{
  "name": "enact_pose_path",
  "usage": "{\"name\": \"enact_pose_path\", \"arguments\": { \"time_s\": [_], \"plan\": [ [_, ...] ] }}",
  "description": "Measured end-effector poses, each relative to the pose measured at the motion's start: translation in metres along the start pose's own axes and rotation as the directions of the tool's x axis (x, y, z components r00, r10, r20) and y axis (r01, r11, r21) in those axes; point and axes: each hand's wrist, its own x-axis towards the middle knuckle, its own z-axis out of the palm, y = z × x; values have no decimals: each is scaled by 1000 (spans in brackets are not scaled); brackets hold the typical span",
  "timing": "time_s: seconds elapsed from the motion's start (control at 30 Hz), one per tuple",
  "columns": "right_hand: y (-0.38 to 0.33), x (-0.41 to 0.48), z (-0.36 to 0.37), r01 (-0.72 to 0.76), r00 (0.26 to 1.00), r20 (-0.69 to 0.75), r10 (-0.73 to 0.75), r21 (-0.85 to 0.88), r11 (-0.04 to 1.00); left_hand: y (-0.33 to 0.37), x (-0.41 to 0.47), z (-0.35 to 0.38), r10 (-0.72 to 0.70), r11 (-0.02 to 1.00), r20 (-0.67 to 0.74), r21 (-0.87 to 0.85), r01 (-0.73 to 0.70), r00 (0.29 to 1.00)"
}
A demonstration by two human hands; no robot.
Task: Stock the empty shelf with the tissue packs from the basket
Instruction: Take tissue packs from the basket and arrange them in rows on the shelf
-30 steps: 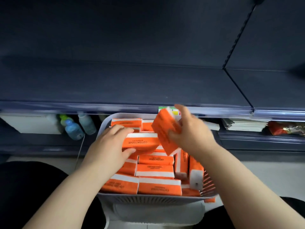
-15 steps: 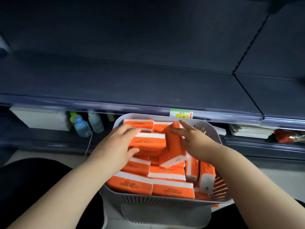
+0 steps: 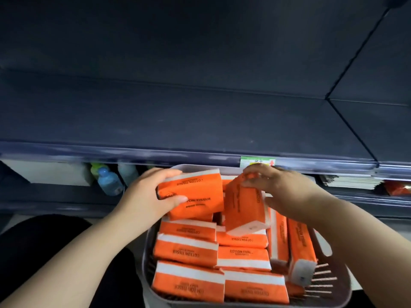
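A grey slatted basket (image 3: 329, 292) in front of me holds several orange and white tissue packs. My left hand (image 3: 144, 196) grips one pack (image 3: 198, 192) lifted above the pile, thumb on its front face. My right hand (image 3: 282, 192) holds a second pack (image 3: 242, 210) by its top end; the pack stands tilted on the pile. Above the basket lies the dark empty shelf (image 3: 178, 121), bare across its whole width.
A price label (image 3: 258, 162) sits on the shelf's front rail. On the lower shelf stand a white box (image 3: 51, 174) and small bottles (image 3: 109, 181) at left, stacked paper (image 3: 349, 182) and a red packet (image 3: 398, 188) at right. A divider line (image 3: 347, 121) splits the shelf at right.
My left hand has lifted its pack up off the pile. My right hand lowered its pack onto the pile, then moved its grip to the pack's top end.
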Motion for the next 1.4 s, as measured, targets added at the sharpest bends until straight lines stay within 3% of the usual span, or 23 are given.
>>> {"name": "enact_pose_path", "arguments": {
  "time_s": [0.1, 0.17, 0.27, 0.33, 0.4, 0.53, 0.63, 0.77, 0.93, 1.1, 1.4],
  "plan": [
    [-3, -4, 7, -26, 997, -67, 41, 210, 977, 3, -3, -1, 6, 1000, 21, -14, -6, 1000],
    [-13, -5, 10, -94, 986, -83, 145, 447, 890, 5, -8, -1, 21, 1000, 43, 19, -22, 999],
    [-27, -9, 15, -311, 937, 76, 342, 628, 713, 8, -16, 0, 37, 998, 75, 48, -41, 996],
    [-34, -12, 16, -455, 888, 208, 411, 531, 715, 9, -18, 0, 38, 997, 79, 61, -43, 996],
    [-38, -13, 7, -461, 887, 215, 408, 434, 774, 10, -15, -4, 22, 997, 58, 69, -26, 998],
    [-30, 5, -57, -321, 914, -45, 402, 526, 787, 14, 9, -40, 20, 999, -110, 34, -17, 994],
    [-28, 53, -105, -226, 873, -267, 409, 521, 823, 7, 43, -81, 27, 1000, -258, 1, -28, 966],
    [-45, 159, -123, -159, 839, -390, 380, 494, 855, -23, 96, -124, 13, 999, -327, 41, 1, 945],
    [-84, 304, -111, -33, 907, -341, 246, 525, 850, -75, 156, -157, -7, 994, -339, 104, 44, 941],
    [-113, 419, -97, -4, 912, -353, 209, 502, 865, -125, 182, -181, -22, 992, -317, 108, 59, 948],
    [-114, 530, -73, -126, 913, -319, 256, 376, 918, -160, 194, -197, -42, 993, -392, 86, 83, 919]
  ]
}}
